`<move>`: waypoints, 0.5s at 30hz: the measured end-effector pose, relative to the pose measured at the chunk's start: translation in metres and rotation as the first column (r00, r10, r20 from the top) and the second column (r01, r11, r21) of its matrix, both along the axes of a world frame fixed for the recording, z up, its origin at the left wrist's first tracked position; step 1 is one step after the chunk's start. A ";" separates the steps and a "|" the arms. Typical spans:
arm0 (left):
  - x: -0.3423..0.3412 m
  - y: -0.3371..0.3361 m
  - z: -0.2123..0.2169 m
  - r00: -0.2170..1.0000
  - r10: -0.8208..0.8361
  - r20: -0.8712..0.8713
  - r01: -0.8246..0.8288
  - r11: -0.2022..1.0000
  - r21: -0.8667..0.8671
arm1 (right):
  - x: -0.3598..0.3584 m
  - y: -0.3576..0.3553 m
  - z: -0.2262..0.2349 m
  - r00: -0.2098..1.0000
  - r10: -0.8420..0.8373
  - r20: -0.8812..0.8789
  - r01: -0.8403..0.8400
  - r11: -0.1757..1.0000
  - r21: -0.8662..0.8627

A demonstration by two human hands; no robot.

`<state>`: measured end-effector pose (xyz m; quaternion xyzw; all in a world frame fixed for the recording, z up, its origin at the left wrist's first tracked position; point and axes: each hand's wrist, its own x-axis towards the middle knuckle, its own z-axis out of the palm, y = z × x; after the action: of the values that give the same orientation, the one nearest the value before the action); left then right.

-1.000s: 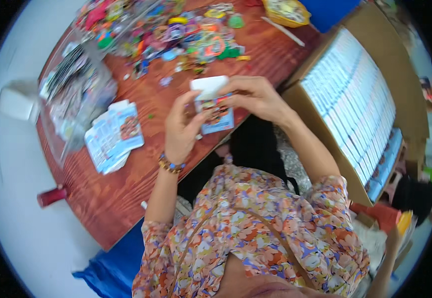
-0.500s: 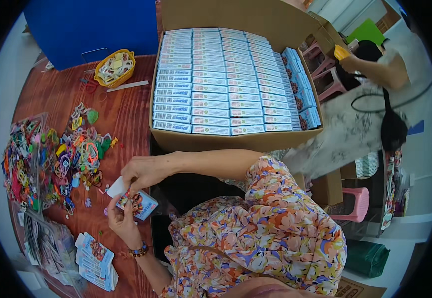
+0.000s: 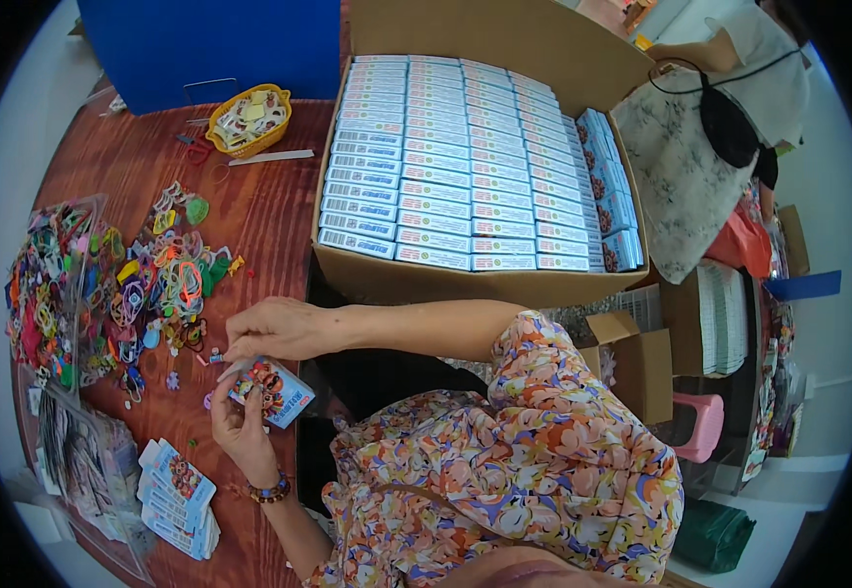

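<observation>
Both hands hold one small card packet point(image 3: 271, 390) just above the near edge of the brown wooden worktop point(image 3: 259, 220). The left hand point(image 3: 240, 423) grips the packet from below with its fingers closed on it. The right hand point(image 3: 279, 328) comes from the other side, and its fingertips pinch the top end of the same packet. The packet is blue and white with a bright picture on its front. A beaded bracelet point(image 3: 271, 489) sits on the left wrist.

A big cardboard box point(image 3: 504, 44) stands open past the hands. It is full of small white and blue boxes point(image 3: 465, 162), packed flat in neat rows. More of them stand on edge along the right wall of the box.

A little yellow basket point(image 3: 246, 120) sits at the far end of the worktop, with small pieces inside. Red scissors point(image 3: 194, 150) and a long white strip point(image 3: 271, 157) lie just beside it.

A heap of colourful rubber bands and small trinkets point(image 3: 156, 279) is spread to the left of the hands. Part of that heap sits in a clear plastic bag point(image 3: 48, 284). A stack of more card packets point(image 3: 177, 497) lies near the left arm. Smaller cardboard boxes point(image 3: 636, 358) stand on the floor to the right.
</observation>
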<state>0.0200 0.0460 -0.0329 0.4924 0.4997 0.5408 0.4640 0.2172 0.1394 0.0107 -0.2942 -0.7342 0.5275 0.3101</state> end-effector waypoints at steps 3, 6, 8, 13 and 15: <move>0.010 -0.013 0.012 0.999 0.012 0.046 -0.009 0.998 -0.064 | -0.005 0.003 0.001 0.998 0.047 0.037 -0.041 0.988 -0.146; 0.013 -0.009 0.009 0.986 -0.023 0.166 0.032 0.998 -0.049 | -0.002 0.015 -0.016 0.996 0.075 -0.050 -0.079 0.993 -0.089; 0.018 -0.002 0.017 0.994 -0.057 0.093 0.062 0.997 -0.050 | 0.008 0.016 -0.002 0.998 0.060 0.015 -0.053 0.959 -0.279; 0.018 -0.003 0.012 0.990 -0.005 0.143 0.007 1.000 -0.014 | 0.008 0.019 0.001 0.977 0.145 -0.158 -0.202 0.872 -0.446; 0.017 -0.005 0.018 0.990 -0.013 0.141 0.019 0.999 -0.041 | 0.007 0.017 -0.003 0.978 0.123 -0.166 -0.192 0.842 -0.505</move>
<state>0.0369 0.0409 -0.0152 0.4472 0.4730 0.5598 0.5127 0.2242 0.1564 0.0080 -0.2710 -0.5656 0.7468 0.2211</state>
